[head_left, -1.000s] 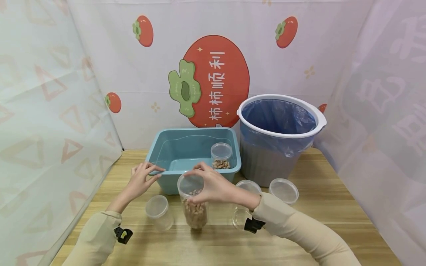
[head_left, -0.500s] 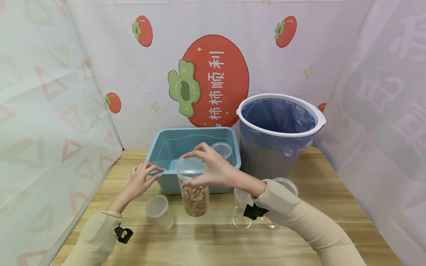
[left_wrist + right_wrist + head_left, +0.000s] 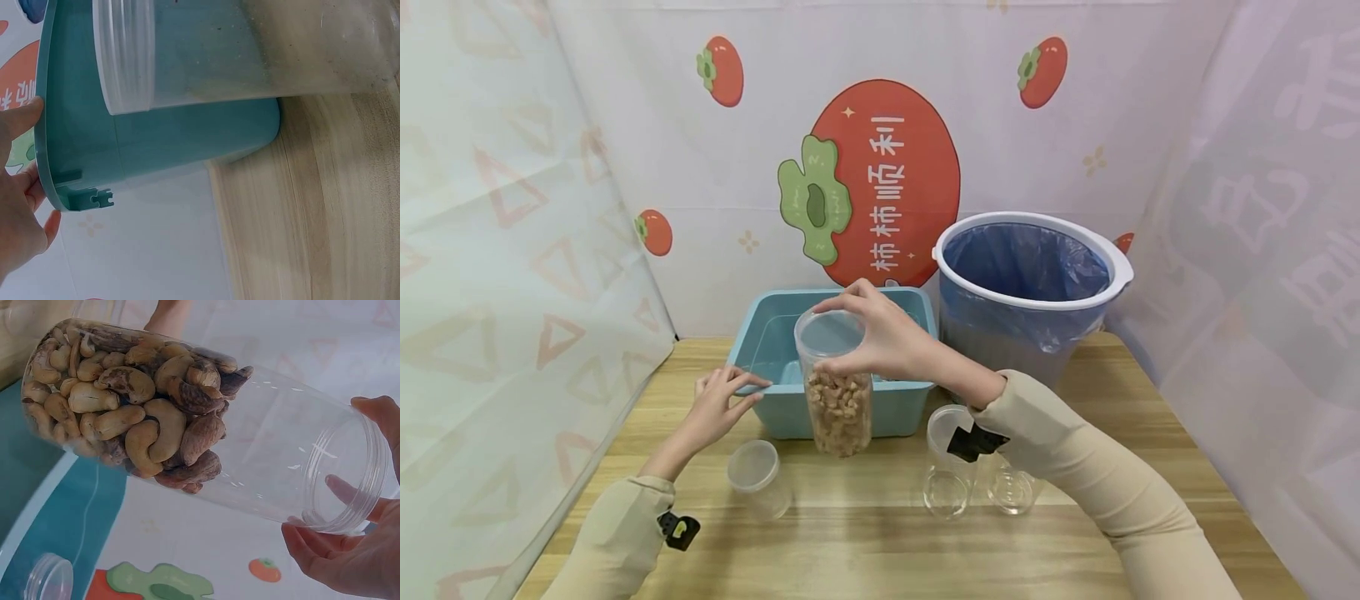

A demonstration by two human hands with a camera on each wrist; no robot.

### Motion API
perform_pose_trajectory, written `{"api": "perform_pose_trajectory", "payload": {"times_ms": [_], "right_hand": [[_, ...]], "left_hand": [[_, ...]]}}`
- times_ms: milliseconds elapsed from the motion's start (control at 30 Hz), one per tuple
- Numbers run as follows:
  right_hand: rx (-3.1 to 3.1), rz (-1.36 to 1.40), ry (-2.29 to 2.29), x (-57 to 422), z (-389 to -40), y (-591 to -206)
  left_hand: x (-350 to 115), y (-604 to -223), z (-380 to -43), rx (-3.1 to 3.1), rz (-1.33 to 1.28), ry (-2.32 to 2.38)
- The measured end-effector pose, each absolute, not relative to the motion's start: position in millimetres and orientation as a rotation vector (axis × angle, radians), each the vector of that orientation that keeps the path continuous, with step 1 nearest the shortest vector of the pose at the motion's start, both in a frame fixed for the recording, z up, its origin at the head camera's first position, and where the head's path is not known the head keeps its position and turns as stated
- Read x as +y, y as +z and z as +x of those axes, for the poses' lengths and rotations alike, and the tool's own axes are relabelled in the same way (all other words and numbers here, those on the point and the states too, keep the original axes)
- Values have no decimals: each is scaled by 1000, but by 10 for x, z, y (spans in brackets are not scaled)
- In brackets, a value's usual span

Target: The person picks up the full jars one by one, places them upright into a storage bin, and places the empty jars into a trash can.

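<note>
My right hand grips a clear plastic jar by its top, thumb on the near side. Cashews fill roughly its lower half, as the right wrist view shows. The jar hangs upright above the table, before the front wall of a blue plastic basin. On the basin's front left rim, my left hand pinches the edge between thumb and fingers. Inside the basin stands another lidded jar, hidden in the head view behind my right hand.
A small lidded jar stands left on the wooden table. Two clear jars stand at the right, one partly behind my right sleeve. Behind them is a bin with a blue liner. Printed cloth surrounds the table.
The right hand has lifted the jar of cashews from the table, up and slightly toward the basin. The left hand has stayed on the rim.
</note>
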State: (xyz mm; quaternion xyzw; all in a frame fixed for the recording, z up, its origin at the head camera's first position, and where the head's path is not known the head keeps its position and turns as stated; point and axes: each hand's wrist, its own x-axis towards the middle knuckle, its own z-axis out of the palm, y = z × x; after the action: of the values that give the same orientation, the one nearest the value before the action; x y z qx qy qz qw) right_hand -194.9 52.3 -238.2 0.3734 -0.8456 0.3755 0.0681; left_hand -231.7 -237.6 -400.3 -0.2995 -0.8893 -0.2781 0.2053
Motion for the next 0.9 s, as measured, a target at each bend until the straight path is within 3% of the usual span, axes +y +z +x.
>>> {"api": "perform_pose_trajectory", "payload": {"times_ms": [900], "right_hand": [[-2627,904,1101,468,-2459,-2076]], "left_hand": [[-2383,-4015,-2324,-2477,-833,-773]]}}
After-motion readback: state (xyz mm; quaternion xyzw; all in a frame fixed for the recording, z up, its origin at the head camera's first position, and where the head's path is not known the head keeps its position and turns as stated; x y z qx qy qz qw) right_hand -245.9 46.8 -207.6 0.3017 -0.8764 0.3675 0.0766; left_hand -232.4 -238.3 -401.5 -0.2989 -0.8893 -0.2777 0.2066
